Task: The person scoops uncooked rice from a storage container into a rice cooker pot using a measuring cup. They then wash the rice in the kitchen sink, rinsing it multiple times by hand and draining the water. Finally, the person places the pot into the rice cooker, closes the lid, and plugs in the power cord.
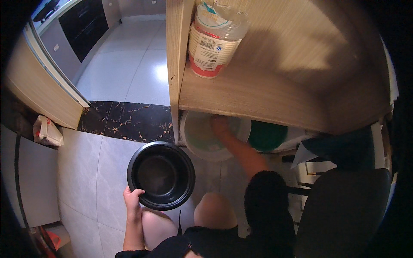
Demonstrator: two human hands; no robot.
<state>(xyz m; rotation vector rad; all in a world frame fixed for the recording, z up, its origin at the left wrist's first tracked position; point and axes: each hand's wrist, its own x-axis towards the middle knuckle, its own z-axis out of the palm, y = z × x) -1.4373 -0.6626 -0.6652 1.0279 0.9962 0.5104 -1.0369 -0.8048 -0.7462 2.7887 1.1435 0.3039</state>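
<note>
Under one wooden shelf (258,92), right hand (220,125) fingers reach unclear into one white bucket (194,139); left hand (132,201) fingers grip one black pot (161,175).

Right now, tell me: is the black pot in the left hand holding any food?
No. The black pot, gripped at its rim by the left hand, shows only a bare dark inside, while the right hand reaches into a white bucket.

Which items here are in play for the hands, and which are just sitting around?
In hand:
black pot, held at its rim by left hand
white bucket, right hand reaching into it

Lying about:
green basin
stack of paper cups on the shelf
dark chair
</note>
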